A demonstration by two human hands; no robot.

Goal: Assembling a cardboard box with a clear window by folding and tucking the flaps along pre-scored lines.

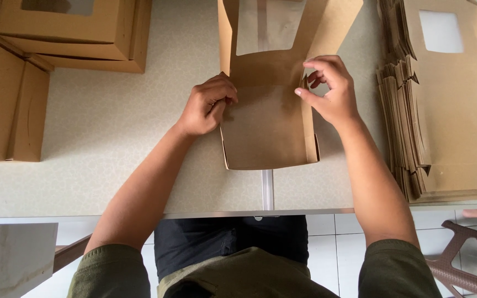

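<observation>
A brown cardboard box (pixel 266 124) with a clear window in its lid lies partly folded on the pale table (pixel 111 138) in front of me. My left hand (pixel 205 105) pinches the box's left side wall near the fold. My right hand (pixel 329 88) grips the right side wall, thumb and fingers closed on the flap at the corner. The lid with its window stands up behind the two hands.
A thick stack of flat box blanks (pixel 443 110) lies at the right. Folded boxes (pixel 12 99) are piled at the left, with another finished windowed box (pixel 73 33) at the top left. A brown plastic stool (pixel 465 259) stands on the tiled floor at lower right.
</observation>
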